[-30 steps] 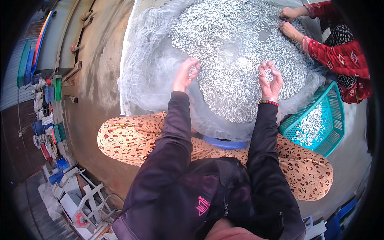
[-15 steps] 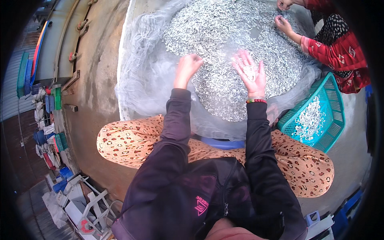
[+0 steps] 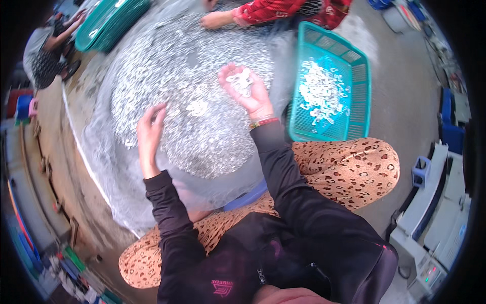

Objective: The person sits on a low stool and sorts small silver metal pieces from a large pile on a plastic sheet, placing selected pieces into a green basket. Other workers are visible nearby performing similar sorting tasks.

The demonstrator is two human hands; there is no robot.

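Observation:
A broad heap of small silvery pieces (image 3: 202,147), which look like little fish, lies spread on a pale mesh net (image 3: 101,152) before my crossed legs. My left hand (image 3: 151,129) hovers over the heap's left part, fingers loosely bent with the thumb apart and nothing visible in them. Palm up above the right part, my right hand (image 3: 250,96) is cupped around several white curled pieces (image 3: 240,81). A small white clump (image 3: 197,107) sits on the heap between the hands. More white curled pieces (image 3: 321,91) lie in a teal basket (image 3: 358,86) at my right.
Across the heap, a co-worker's hand (image 3: 217,19) in a red sleeve reaches over its far edge. Another person (image 3: 43,55) crouches at far left beside stacked green baskets (image 3: 109,25). A blue-purple rim (image 3: 248,196) shows by my legs. Grey equipment (image 3: 420,223) stands at right.
My view has swung right, bringing the whole teal basket and the far-left person into sight. My left hand has loosened from a pinch. The right still holds white pieces, its fingers more curled.

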